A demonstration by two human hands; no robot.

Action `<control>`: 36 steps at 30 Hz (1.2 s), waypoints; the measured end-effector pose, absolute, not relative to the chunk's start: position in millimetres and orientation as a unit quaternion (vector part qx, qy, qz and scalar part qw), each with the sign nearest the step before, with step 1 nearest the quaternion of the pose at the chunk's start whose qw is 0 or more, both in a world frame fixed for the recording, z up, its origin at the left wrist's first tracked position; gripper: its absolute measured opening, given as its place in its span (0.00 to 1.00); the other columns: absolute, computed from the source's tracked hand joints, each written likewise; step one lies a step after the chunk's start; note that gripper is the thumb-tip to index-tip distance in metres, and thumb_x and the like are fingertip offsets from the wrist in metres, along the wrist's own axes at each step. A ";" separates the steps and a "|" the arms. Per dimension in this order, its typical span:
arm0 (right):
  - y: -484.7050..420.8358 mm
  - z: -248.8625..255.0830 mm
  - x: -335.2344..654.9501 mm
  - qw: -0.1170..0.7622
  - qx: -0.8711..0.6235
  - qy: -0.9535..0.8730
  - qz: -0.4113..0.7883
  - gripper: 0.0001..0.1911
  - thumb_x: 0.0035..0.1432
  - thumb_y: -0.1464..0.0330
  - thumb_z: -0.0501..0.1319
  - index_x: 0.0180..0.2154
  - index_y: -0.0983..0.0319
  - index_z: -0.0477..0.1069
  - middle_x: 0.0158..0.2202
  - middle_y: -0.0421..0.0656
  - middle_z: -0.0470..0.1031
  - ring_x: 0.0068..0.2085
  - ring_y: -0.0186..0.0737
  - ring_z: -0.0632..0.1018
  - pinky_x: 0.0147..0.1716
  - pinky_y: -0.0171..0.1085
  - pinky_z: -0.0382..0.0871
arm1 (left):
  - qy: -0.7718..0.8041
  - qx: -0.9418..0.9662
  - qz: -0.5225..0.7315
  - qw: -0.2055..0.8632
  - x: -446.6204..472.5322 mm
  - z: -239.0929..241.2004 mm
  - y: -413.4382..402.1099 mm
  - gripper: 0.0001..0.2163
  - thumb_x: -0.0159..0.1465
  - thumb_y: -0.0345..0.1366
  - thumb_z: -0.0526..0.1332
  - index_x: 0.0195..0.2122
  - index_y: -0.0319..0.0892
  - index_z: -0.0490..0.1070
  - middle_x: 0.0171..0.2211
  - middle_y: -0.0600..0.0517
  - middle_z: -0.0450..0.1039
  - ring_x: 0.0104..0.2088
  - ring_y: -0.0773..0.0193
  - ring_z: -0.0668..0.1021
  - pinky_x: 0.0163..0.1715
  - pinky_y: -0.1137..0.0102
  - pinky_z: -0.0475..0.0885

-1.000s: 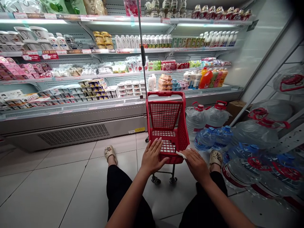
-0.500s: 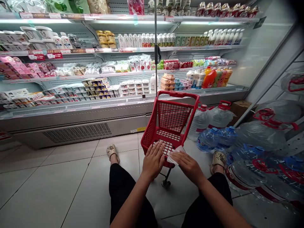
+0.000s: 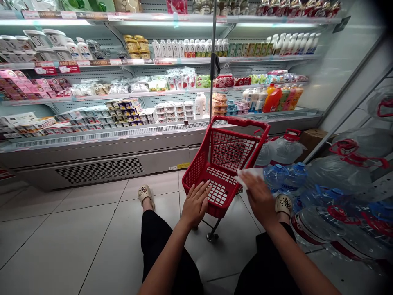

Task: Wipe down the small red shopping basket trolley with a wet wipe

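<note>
A small red plastic shopping cart (image 3: 220, 209) stands between my legs, turned at a slant. My left hand (image 3: 195, 203) lies on its near left edge, fingers stretched out and holding nothing. At the cart's right side, my right hand (image 3: 258, 197) has a thin white cloth or tissue (image 3: 257, 172) under its fingers. The right fingers are slightly blurred, and the cloth is partly covered by them. The basket's bottom is an open grid through which the floor shows.
Ahead is an open refrigerated case (image 3: 101, 153) with shelves of yogurt tubs, bottles and packs. A thin dark pole (image 3: 213, 98) rises behind the cart. Large water bottles (image 3: 322, 225) crowd the right side. My feet in beige clogs (image 3: 145, 194) rest on tiled floor.
The cart has turned and its handle has swung right. My right hand, with the white cloth, has moved right and up from the near edge to the cart's right side. My left hand has barely shifted.
</note>
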State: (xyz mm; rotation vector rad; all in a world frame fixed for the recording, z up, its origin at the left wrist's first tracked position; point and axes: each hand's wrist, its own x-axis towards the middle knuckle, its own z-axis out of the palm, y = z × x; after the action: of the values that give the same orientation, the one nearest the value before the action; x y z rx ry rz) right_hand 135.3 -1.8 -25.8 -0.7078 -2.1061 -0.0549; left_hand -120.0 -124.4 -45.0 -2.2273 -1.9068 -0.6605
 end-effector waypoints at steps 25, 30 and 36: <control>-61.0 -57.0 80.9 0.329 -0.097 -0.937 -0.061 0.31 0.70 0.78 0.51 0.72 0.59 0.56 0.67 0.42 0.70 0.70 0.38 0.65 0.73 0.49 0.52 | -0.656 -0.691 -0.302 0.033 -119.8 -47.2 -132.2 0.32 0.77 0.54 0.42 0.77 0.45 0.41 0.73 0.48 0.56 0.73 0.57 0.59 0.74 0.52 0.49; -12.7 -47.4 100.5 0.347 -0.157 -0.924 -0.035 0.27 0.72 0.75 0.50 0.68 0.53 0.63 0.63 0.41 0.75 0.66 0.39 0.72 0.73 0.53 0.53 | -0.656 -0.697 -0.286 0.038 -126.9 -47.2 -132.4 0.33 0.77 0.55 0.40 0.77 0.45 0.40 0.74 0.50 0.53 0.74 0.58 0.56 0.74 0.54 0.48; -2.2 -43.5 97.3 0.373 -0.204 -0.905 -0.005 0.22 0.73 0.71 0.52 0.64 0.57 0.69 0.60 0.43 0.78 0.64 0.43 0.74 0.70 0.53 0.60 | -0.676 -0.682 -0.274 0.050 -134.7 -47.3 -122.3 0.32 0.77 0.54 0.38 0.77 0.45 0.39 0.74 0.49 0.53 0.74 0.58 0.55 0.74 0.53 0.49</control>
State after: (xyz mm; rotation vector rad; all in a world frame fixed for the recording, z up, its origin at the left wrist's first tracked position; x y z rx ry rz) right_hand 97.3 -2.2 -43.5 -0.5222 -2.3184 -0.0127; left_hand -134.7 -122.3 -47.3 -2.0760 -2.0586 -0.8355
